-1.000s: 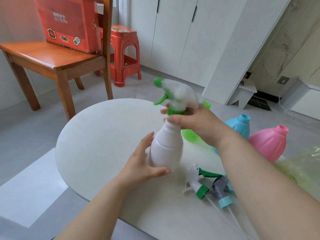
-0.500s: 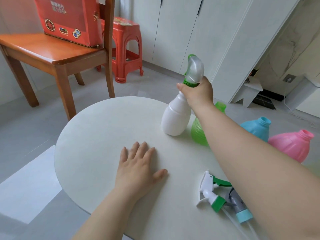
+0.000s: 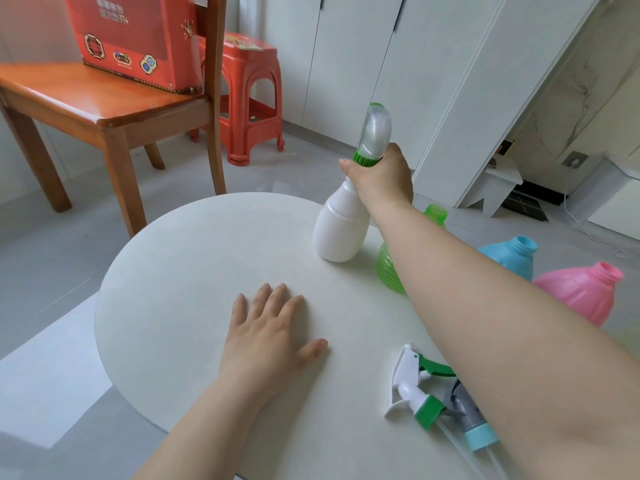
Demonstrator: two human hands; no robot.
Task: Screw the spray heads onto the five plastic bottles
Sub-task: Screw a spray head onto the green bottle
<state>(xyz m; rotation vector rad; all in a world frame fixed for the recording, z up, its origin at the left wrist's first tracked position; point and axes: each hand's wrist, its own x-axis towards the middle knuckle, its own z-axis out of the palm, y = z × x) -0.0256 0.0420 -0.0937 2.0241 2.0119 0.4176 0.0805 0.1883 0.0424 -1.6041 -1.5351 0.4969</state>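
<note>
A white bottle (image 3: 339, 230) with a clear-and-green spray head (image 3: 373, 133) on its neck stands tilted at the far side of the round white table (image 3: 180, 271). My right hand (image 3: 382, 178) grips its neck just under the green collar. My left hand (image 3: 268, 337) lies flat on the table, fingers spread, holding nothing. Behind my right forearm stand a green bottle (image 3: 389, 268), a blue bottle (image 3: 512, 252) and a pink bottle (image 3: 581, 292), all with bare necks. Loose spray heads lie near the front right: a white-and-green one (image 3: 415, 393) and a grey-and-blue one (image 3: 472, 424), partly hidden by my arm.
A wooden chair (image 3: 104, 109) carrying a red box (image 3: 138, 36) stands to the far left of the table. A red plastic stool (image 3: 251, 98) is behind it. White cabinet doors (image 3: 381, 64) line the back wall.
My left hand let go of the white bottle and came down flat on the table. My right hand carried the bottle away to the far side of the table and set its base down.
</note>
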